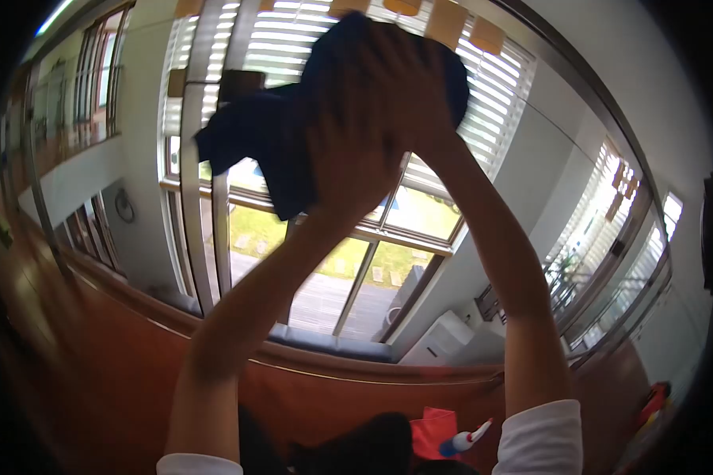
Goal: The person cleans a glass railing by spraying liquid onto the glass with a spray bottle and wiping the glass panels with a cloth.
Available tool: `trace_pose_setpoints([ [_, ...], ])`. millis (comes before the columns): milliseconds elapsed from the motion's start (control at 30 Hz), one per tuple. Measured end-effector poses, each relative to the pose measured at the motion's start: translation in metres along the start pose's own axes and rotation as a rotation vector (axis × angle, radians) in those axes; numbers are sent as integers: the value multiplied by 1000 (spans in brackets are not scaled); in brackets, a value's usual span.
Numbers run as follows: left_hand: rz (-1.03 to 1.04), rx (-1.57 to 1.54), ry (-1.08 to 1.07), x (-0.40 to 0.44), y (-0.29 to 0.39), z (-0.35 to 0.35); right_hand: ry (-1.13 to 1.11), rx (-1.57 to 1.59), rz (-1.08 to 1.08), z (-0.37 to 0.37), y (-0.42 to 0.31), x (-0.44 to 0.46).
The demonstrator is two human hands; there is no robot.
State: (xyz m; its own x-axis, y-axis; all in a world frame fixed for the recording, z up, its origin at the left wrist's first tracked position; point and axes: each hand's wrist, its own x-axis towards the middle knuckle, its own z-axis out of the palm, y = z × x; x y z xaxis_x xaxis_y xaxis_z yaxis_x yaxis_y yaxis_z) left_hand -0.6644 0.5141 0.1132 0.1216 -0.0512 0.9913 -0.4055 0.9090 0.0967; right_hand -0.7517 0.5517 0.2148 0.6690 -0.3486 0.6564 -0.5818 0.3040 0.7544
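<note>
A dark blue cloth (253, 127) is spread against the upper part of a glass panel in front of me, with its lower left corners hanging loose. My left hand (352, 162) lies flat on the cloth, fingers stretched upward. Above it and to the right, my right hand (408, 95) also presses on the cloth with its fingers spread. Both arms reach up and forward. The two hands are close together and somewhat blurred and dark against the bright windows.
Metal posts (190, 198) and a top rail (610, 103) frame the glass. On the reddish wood floor (309, 404) near me lie a red cloth (432, 423) and a spray bottle (461, 441). Beyond the glass, a lower room has tall windows with blinds (487, 119).
</note>
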Motion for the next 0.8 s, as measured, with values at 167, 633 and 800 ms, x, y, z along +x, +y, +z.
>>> trace_pose_setpoints([
  [167,-61,-503,-197,-38,15,-5,-171,-64,135,-31,-5,-63],
  [633,-79,7,35,-36,-94,-35,-261,28,179,45,-58,128],
  [800,-94,-139,81,-33,-90,-43,-1275,1129,733,8,-1,190],
])
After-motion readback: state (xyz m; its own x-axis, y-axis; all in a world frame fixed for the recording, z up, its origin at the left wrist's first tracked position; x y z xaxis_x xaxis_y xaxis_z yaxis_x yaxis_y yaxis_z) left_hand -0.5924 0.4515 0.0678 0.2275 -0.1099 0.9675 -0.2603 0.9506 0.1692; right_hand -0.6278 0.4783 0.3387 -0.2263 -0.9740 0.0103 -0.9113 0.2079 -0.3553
